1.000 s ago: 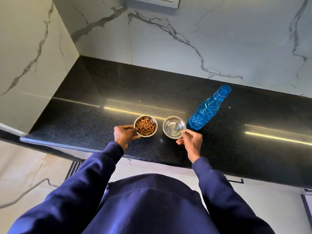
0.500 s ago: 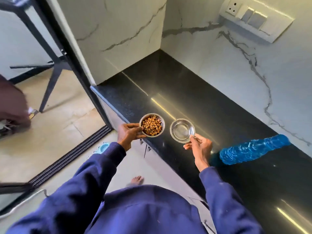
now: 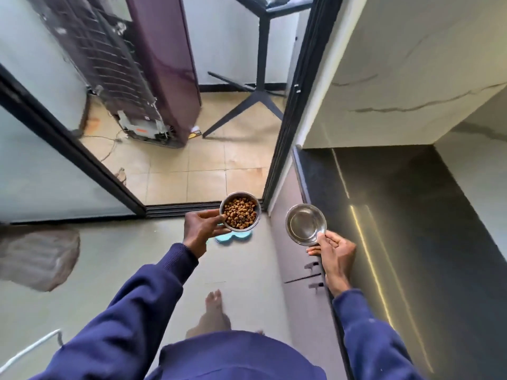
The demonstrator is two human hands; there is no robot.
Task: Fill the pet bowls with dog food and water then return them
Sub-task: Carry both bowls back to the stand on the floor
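Your left hand (image 3: 201,229) is gripping the kibble bowl (image 3: 240,211); your right hand (image 3: 333,249) is pinching the water bowl (image 3: 306,224) by its rim.

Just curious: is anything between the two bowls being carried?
Nothing held. In the head view, only floor shows between the food bowl and the water bowl.

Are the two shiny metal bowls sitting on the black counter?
No, the left hand holds the round metal bowl of brown dog food and the right hand holds the round metal water bowl, both in the air.
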